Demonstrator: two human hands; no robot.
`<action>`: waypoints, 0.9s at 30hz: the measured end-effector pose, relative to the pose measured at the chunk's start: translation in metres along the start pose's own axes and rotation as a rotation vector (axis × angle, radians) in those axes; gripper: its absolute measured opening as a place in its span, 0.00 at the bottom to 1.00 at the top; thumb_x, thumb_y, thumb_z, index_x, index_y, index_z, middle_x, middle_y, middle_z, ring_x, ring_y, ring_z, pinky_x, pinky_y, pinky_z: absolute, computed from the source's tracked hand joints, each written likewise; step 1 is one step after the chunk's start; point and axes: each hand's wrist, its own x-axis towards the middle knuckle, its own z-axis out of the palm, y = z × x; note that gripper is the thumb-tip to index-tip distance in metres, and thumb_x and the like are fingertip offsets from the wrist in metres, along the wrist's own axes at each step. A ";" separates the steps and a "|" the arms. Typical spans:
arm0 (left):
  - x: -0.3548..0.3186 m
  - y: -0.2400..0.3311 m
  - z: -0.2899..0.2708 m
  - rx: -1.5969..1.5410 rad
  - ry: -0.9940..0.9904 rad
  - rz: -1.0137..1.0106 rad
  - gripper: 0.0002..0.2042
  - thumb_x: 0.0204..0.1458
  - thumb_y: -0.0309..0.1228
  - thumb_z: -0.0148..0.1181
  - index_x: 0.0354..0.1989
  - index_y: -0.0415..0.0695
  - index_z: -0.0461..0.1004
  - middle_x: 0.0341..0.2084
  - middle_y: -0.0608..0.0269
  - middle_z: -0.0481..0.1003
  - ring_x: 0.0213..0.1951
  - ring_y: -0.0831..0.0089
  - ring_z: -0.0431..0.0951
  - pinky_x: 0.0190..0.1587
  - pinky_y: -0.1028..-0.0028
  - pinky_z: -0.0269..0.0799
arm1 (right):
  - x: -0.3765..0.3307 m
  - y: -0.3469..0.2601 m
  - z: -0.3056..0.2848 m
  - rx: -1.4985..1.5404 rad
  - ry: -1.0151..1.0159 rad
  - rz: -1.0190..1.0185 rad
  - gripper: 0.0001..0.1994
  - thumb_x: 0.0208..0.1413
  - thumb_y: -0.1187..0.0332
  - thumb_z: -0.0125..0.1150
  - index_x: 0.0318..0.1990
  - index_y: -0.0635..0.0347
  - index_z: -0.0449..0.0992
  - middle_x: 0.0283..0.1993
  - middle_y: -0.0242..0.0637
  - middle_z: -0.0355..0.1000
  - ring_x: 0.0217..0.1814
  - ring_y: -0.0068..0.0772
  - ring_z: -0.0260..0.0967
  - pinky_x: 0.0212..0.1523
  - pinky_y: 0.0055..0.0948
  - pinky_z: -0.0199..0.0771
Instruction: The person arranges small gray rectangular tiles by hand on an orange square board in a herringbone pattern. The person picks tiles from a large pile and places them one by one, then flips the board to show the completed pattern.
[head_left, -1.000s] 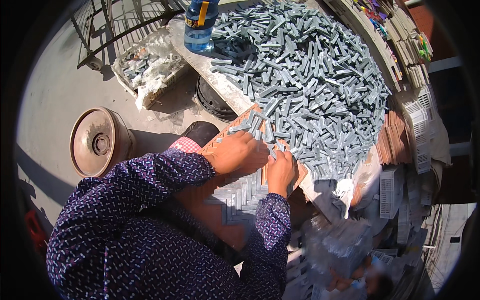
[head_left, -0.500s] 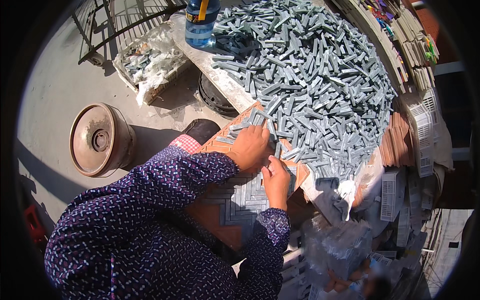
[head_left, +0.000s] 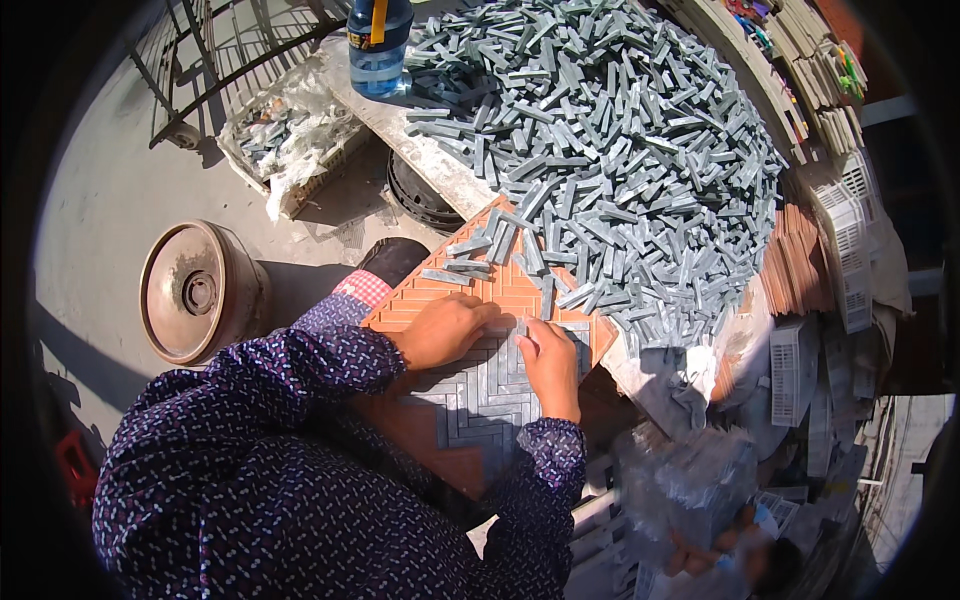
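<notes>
Pressing down on an orange herringbone mould tray (head_left: 425, 300), both hands work side by side at its middle. The left hand (head_left: 445, 330) lies flat, fingers spread and loosely curled over the grey tile strips already set in the tray (head_left: 480, 400); it grips nothing that I can make out. The right hand (head_left: 550, 365) sits just beside it, fingers bent and tips touching a single grey strip (head_left: 521, 327) at the edge of the filled zigzag area; whether it pinches the strip or only nudges it, I cannot tell. A few loose strips (head_left: 500, 245) lie scattered on the tray's unfilled far half. Beyond the tray, a big heap of grey strips (head_left: 640, 150) covers the table (head_left: 440, 165), with a blue water bottle (head_left: 378, 45) standing at its far corner. A round metal wheel (head_left: 195, 290) rests on the floor to the left.
</notes>
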 end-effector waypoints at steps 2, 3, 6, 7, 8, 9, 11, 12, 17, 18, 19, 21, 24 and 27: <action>-0.001 0.000 0.001 -0.018 0.001 -0.010 0.16 0.47 0.25 0.53 0.47 0.42 0.72 0.38 0.52 0.76 0.39 0.52 0.76 0.42 0.61 0.71 | -0.002 -0.001 0.000 -0.007 0.039 -0.009 0.16 0.48 0.74 0.61 0.47 0.61 0.72 0.40 0.49 0.72 0.39 0.53 0.70 0.38 0.41 0.71; -0.002 0.002 0.001 -0.040 -0.002 -0.036 0.17 0.47 0.24 0.53 0.48 0.43 0.72 0.39 0.53 0.76 0.41 0.52 0.75 0.43 0.62 0.71 | -0.002 -0.005 0.001 -0.005 0.060 0.015 0.16 0.49 0.75 0.61 0.47 0.61 0.72 0.41 0.49 0.72 0.40 0.53 0.70 0.39 0.41 0.71; -0.003 0.003 0.003 -0.027 0.017 -0.031 0.19 0.46 0.24 0.52 0.49 0.45 0.72 0.44 0.55 0.74 0.44 0.55 0.75 0.46 0.64 0.71 | 0.001 -0.005 0.002 -0.013 0.163 0.055 0.14 0.49 0.77 0.59 0.45 0.65 0.73 0.40 0.49 0.73 0.39 0.49 0.72 0.40 0.38 0.72; -0.004 0.002 0.005 -0.010 0.025 -0.012 0.19 0.46 0.24 0.52 0.50 0.46 0.72 0.45 0.56 0.74 0.45 0.55 0.74 0.47 0.64 0.71 | 0.001 -0.001 0.001 -0.019 0.206 0.065 0.14 0.48 0.78 0.58 0.45 0.66 0.74 0.40 0.49 0.73 0.38 0.48 0.72 0.40 0.36 0.72; -0.002 0.001 0.008 0.008 0.027 0.014 0.19 0.46 0.24 0.52 0.50 0.46 0.72 0.46 0.57 0.73 0.45 0.56 0.74 0.47 0.65 0.71 | 0.004 0.006 0.001 -0.080 0.265 0.000 0.13 0.49 0.78 0.58 0.44 0.66 0.74 0.39 0.49 0.73 0.38 0.48 0.72 0.39 0.38 0.72; -0.002 0.000 0.010 0.027 0.031 0.039 0.19 0.46 0.24 0.52 0.50 0.45 0.72 0.47 0.57 0.73 0.46 0.57 0.74 0.47 0.65 0.71 | 0.007 0.012 0.004 -0.099 0.288 0.012 0.13 0.48 0.77 0.58 0.44 0.66 0.74 0.39 0.48 0.73 0.38 0.48 0.72 0.39 0.38 0.72; -0.001 -0.003 0.012 0.062 0.040 0.106 0.19 0.46 0.25 0.52 0.49 0.44 0.72 0.47 0.58 0.73 0.46 0.58 0.74 0.48 0.66 0.71 | 0.018 0.015 0.007 -0.135 0.332 0.025 0.12 0.48 0.77 0.58 0.43 0.65 0.73 0.38 0.48 0.74 0.37 0.48 0.72 0.38 0.39 0.72; -0.001 -0.004 0.011 0.080 0.045 0.148 0.18 0.46 0.25 0.52 0.49 0.44 0.72 0.47 0.58 0.73 0.47 0.59 0.73 0.48 0.66 0.71 | 0.024 0.012 0.008 -0.124 0.332 0.053 0.13 0.47 0.76 0.60 0.42 0.64 0.73 0.36 0.48 0.74 0.37 0.49 0.72 0.38 0.39 0.71; -0.002 -0.003 -0.002 0.002 0.135 0.189 0.16 0.48 0.27 0.53 0.48 0.42 0.73 0.42 0.57 0.74 0.44 0.58 0.74 0.47 0.65 0.71 | 0.038 0.004 0.009 -0.110 0.304 0.152 0.14 0.46 0.74 0.62 0.43 0.63 0.71 0.33 0.48 0.73 0.34 0.48 0.72 0.34 0.39 0.71; -0.005 -0.003 -0.008 -0.020 0.154 0.158 0.13 0.49 0.27 0.54 0.44 0.41 0.73 0.40 0.56 0.74 0.42 0.58 0.75 0.44 0.65 0.71 | 0.036 0.004 0.008 -0.076 0.294 0.160 0.16 0.45 0.74 0.63 0.43 0.62 0.71 0.30 0.46 0.73 0.31 0.46 0.73 0.32 0.38 0.71; -0.007 -0.003 -0.014 -0.042 0.171 0.129 0.10 0.49 0.26 0.55 0.41 0.40 0.73 0.38 0.55 0.74 0.40 0.57 0.75 0.42 0.65 0.72 | 0.033 0.005 0.006 -0.043 0.284 0.169 0.17 0.44 0.74 0.64 0.44 0.62 0.70 0.28 0.45 0.73 0.29 0.44 0.73 0.30 0.37 0.71; -0.010 -0.003 -0.023 -0.072 0.189 0.085 0.06 0.50 0.26 0.56 0.35 0.39 0.74 0.33 0.55 0.74 0.37 0.56 0.75 0.38 0.64 0.72 | 0.023 0.002 0.006 0.030 0.209 0.216 0.17 0.44 0.74 0.65 0.44 0.60 0.71 0.26 0.43 0.73 0.27 0.40 0.73 0.29 0.35 0.71; -0.011 -0.005 -0.024 -0.097 0.230 0.090 0.04 0.50 0.26 0.57 0.31 0.38 0.73 0.28 0.54 0.73 0.33 0.55 0.75 0.35 0.63 0.71 | 0.012 -0.001 0.006 -0.012 0.073 0.244 0.18 0.44 0.74 0.64 0.46 0.60 0.72 0.32 0.47 0.74 0.31 0.46 0.73 0.32 0.37 0.72; -0.003 -0.002 -0.020 -0.094 0.242 0.133 0.05 0.50 0.26 0.56 0.32 0.38 0.73 0.28 0.54 0.73 0.33 0.55 0.75 0.35 0.63 0.71 | 0.012 0.005 0.002 -0.073 0.078 0.098 0.18 0.46 0.74 0.64 0.48 0.60 0.73 0.30 0.43 0.74 0.28 0.35 0.73 0.31 0.31 0.72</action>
